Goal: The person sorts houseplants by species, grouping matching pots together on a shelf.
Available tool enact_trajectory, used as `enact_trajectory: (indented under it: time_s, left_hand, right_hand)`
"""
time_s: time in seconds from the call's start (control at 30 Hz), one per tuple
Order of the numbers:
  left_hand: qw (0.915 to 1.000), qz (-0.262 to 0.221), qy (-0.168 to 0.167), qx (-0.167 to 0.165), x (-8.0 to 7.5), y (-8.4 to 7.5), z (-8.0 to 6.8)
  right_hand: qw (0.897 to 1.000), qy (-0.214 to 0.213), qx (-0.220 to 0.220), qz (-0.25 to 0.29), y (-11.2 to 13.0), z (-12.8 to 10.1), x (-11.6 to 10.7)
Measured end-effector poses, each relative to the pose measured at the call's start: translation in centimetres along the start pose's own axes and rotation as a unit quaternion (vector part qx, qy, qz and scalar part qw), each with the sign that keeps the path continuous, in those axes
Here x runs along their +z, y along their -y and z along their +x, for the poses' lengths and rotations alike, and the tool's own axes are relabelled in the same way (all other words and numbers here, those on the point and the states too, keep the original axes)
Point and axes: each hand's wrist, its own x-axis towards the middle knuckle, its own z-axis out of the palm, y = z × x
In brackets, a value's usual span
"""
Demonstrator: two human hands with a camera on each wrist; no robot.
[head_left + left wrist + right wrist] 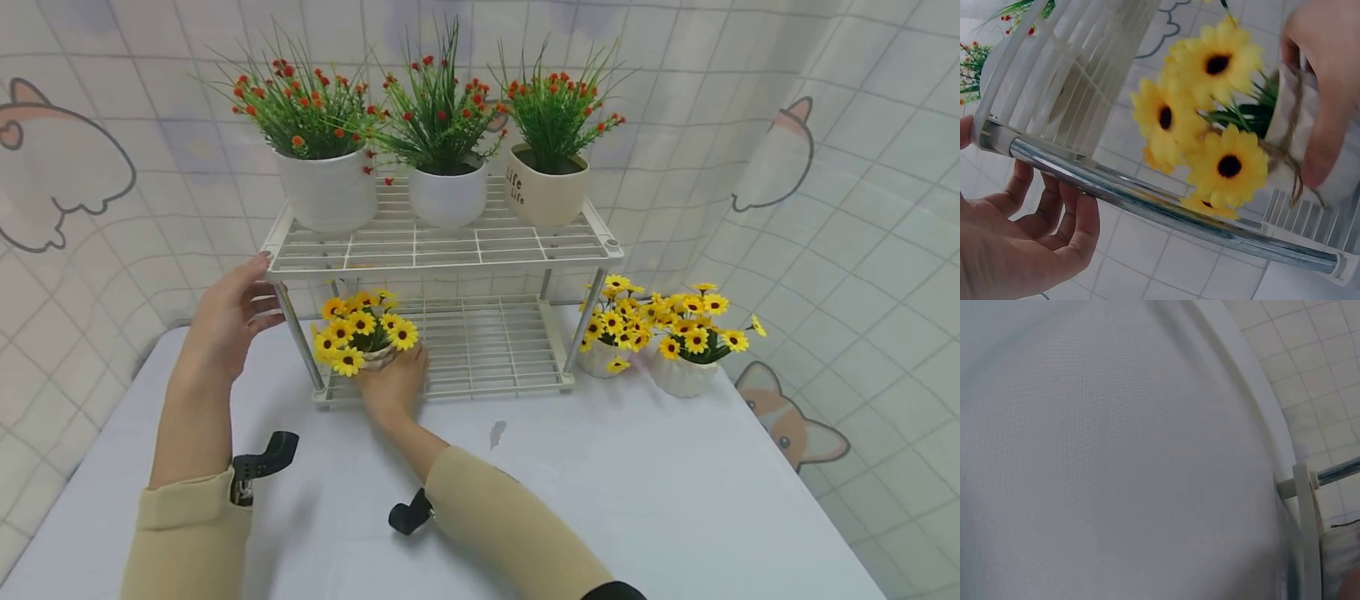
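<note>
A two-tier white wire rack (442, 265) with metal posts stands on the table. My left hand (225, 321) holds its upper left corner. In the left wrist view, the left hand's bent fingers (1088, 231) lie against the chrome post (1166, 209), below the corner. On the lower tier's left side, my right hand (396, 383) grips a white flower pot (378, 358) of yellow artificial daisies (362, 325). Twine (1288, 150) is tied around this pot. The right wrist view shows only a sliver of the right hand (1352, 584) at its edge.
Three pots with red-flowered grass, a white one (326, 192), a smaller white one (448, 196) and a cream one (547, 190), line the top tier. Two pots of yellow daisies (600, 358) (684, 377) stand right of the rack. A tile-patterned curtain (885, 250) hangs behind.
</note>
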Motion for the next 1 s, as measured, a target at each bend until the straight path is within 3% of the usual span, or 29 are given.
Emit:
enact_trajectory:
  time_s: [0.2,0.47,0.83,1.0]
  left_hand:
    - [0.9998,-0.016,-0.007,-0.001,0.0,0.4,-0.2]
    - [0.9996,-0.023,-0.016,0.003,0.4,0.3,-0.1]
    - [0.9993,0.006,-0.036,0.005,0.9,-0.2,-0.3]
    - [0.9985,0.035,-0.041,0.009,0.9,-0.2,-0.3]
  right_hand:
    - [1.0,0.019,-0.007,-0.01,-0.2,-0.4,0.4]
    - [0.995,0.088,-0.037,0.004,-0.3,-0.9,-2.1]
    - [0.973,0.209,-0.068,0.074,-1.4,-3.2,-9.7]
    - [0.971,0.213,-0.068,0.087,-2.5,-3.6,-14.1]
